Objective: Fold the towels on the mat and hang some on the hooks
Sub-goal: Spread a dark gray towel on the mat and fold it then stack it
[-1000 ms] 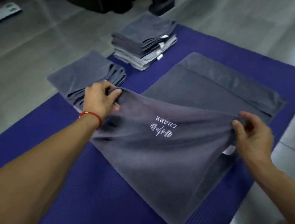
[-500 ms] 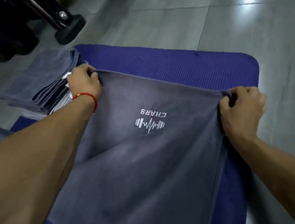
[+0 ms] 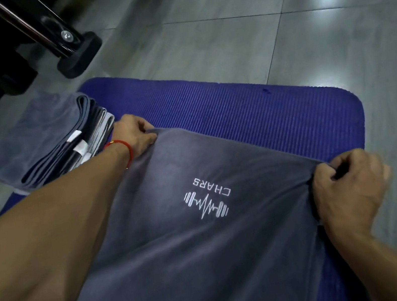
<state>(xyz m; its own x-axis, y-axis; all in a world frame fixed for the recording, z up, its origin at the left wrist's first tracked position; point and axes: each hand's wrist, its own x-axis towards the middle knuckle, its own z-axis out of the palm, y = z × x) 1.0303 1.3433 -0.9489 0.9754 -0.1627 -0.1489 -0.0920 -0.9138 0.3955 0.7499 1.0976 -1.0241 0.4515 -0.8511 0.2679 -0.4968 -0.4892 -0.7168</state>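
While both hands (image 3: 136, 134) pinch corners, towel (image 3: 184, 259) spreads.

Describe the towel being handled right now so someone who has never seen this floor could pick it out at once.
Start at the ribbed purple foam mat on the grey tiled floor. Spread across it lies a large dark grey towel, its two far corners pinched by the left hand and right hand. Unlike the stack of folded grey towels beside the left hand, it is unfolded and shows a white CHARS barbell logo.

The towel (image 3: 187, 271) ran off the bottom edge, hiding most of the mat (image 3: 239, 116). The left forearm covered part of the stack (image 3: 39, 143).
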